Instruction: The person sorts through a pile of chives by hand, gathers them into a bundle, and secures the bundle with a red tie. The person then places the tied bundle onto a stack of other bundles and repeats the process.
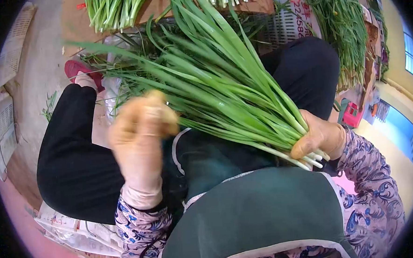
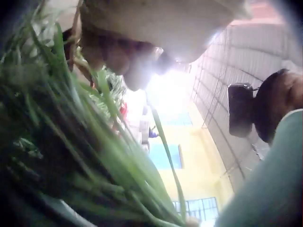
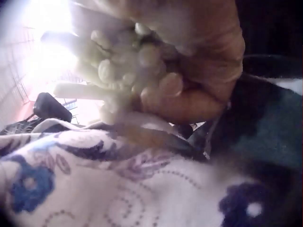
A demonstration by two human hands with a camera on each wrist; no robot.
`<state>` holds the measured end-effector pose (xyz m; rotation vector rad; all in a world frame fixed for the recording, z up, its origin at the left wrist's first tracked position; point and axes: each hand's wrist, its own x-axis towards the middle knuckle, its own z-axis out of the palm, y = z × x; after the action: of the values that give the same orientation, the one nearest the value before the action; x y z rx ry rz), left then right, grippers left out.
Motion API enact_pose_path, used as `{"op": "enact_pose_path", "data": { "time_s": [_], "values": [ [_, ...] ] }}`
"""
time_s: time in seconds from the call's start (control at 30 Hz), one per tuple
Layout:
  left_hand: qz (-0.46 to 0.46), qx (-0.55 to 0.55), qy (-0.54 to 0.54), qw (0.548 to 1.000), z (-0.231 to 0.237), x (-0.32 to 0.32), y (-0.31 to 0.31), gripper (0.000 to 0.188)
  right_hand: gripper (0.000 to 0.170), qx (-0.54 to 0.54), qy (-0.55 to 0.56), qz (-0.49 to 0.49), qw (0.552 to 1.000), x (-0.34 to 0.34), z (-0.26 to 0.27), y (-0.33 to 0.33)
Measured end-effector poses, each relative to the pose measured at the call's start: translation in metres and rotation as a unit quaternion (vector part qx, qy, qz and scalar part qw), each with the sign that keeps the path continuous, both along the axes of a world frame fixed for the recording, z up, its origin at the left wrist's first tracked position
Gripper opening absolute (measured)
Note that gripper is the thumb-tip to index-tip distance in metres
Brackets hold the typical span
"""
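Note:
A bunch of long green leafy stalks [image 1: 228, 100] lies slanted across the lap, with its white stem ends at the lower right. The right hand [image 1: 320, 134] grips it just above those ends, thumb across the stems. In the right wrist view, the cut white ends [image 3: 128, 71] poke out of the curled right hand [image 3: 199, 61]. Blurred in the head view, the left hand [image 1: 144, 137] is beside the bunch's left edge, fingers curled, and nothing can be made out in it. Leaves [image 2: 109, 151] fill the lower left of the left wrist view, below the left hand [image 2: 137, 38].
More green bunches [image 1: 116, 10] lie on cardboard [image 1: 75, 23] at the top. A large leafy pile [image 1: 341, 28] stands at the upper right. Loose leaves [image 1: 134, 81] and clear plastic are beyond the lap. A plastic-covered crate [image 1: 76, 231] is at the lower left.

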<state>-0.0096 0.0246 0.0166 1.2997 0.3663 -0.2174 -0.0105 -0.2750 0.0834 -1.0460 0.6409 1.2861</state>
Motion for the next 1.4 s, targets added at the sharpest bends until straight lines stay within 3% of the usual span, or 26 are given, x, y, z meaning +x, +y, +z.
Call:
{"op": "enact_pose_path", "data": {
  "time_s": [0.07, 0.17, 0.3, 0.4, 0.5, 0.63, 0.77, 0.87, 0.9, 0.97, 1.03, 1.07, 1.1, 1.27, 1.4],
  "values": [
    [-0.247, 0.045, 0.169, 0.953, 0.01, -0.01, -0.006, 0.034, 0.066, 0.003, 0.002, 0.013, 1.0, 0.003, -0.001, 0.004],
    [-0.434, 0.004, 0.211, 0.876, 0.002, -0.024, -0.011, 0.047, 0.058, -0.001, 0.014, 0.015, 1.0, -0.001, -0.009, 0.005],
    [-0.443, -0.057, 0.19, 0.874, -0.01, -0.022, -0.035, 0.051, 0.046, 0.015, -0.02, 0.007, 1.0, -0.001, -0.014, 0.015],
    [-0.347, -0.229, 0.231, 0.88, -0.021, -0.029, -0.054, 0.041, 0.044, 0.033, 0.002, 0.017, 0.999, 0.001, -0.016, 0.011],
    [-0.337, -0.285, 0.266, 0.857, -0.021, -0.028, -0.051, 0.035, 0.046, 0.042, 0.013, 0.02, 0.999, 0.004, -0.018, 0.019],
    [-0.297, -0.361, 0.298, 0.832, -0.025, -0.03, -0.056, 0.034, 0.062, 0.019, -0.049, 0.134, 0.99, 0.011, -0.02, 0.021],
    [-0.264, -0.389, 0.305, 0.828, -0.031, -0.032, -0.06, 0.032, 0.084, -0.132, -0.256, 0.277, 0.917, 0.001, -0.017, 0.02],
    [-0.266, -0.403, 0.304, 0.821, -0.033, -0.035, -0.063, 0.031, 0.084, -0.153, -0.266, 0.32, 0.896, 0.002, -0.013, 0.022],
    [-0.273, -0.406, 0.302, 0.818, -0.034, -0.035, -0.063, 0.031, 0.067, -0.142, -0.335, 0.258, 0.895, -0.002, -0.019, 0.025],
    [-0.264, -0.405, 0.291, 0.825, -0.034, -0.039, -0.064, 0.032, 0.057, -0.043, -0.225, 0.183, 0.956, 0.006, -0.019, 0.035],
    [-0.266, -0.422, 0.314, 0.808, -0.04, -0.043, -0.066, 0.031, 0.046, 0.022, -0.129, 0.115, 0.985, 0.003, -0.026, 0.037],
    [-0.265, -0.429, 0.325, 0.8, -0.044, -0.046, -0.066, 0.03, 0.048, 0.013, -0.129, 0.122, 0.984, 0.002, -0.029, 0.037],
    [-0.301, -0.408, 0.31, 0.804, -0.055, -0.051, -0.066, 0.044, 0.05, 0.006, -0.13, 0.13, 0.983, 0.003, -0.032, 0.038],
    [-0.269, -0.394, 0.283, 0.832, -0.059, -0.054, -0.068, 0.045, 0.056, -0.053, -0.211, 0.17, 0.961, -0.014, -0.068, 0.031],
    [-0.269, -0.324, 0.232, 0.877, -0.056, -0.048, -0.069, 0.043, 0.043, -0.07, -0.127, 0.14, 0.979, -0.004, -0.064, 0.04]
  ]
}}
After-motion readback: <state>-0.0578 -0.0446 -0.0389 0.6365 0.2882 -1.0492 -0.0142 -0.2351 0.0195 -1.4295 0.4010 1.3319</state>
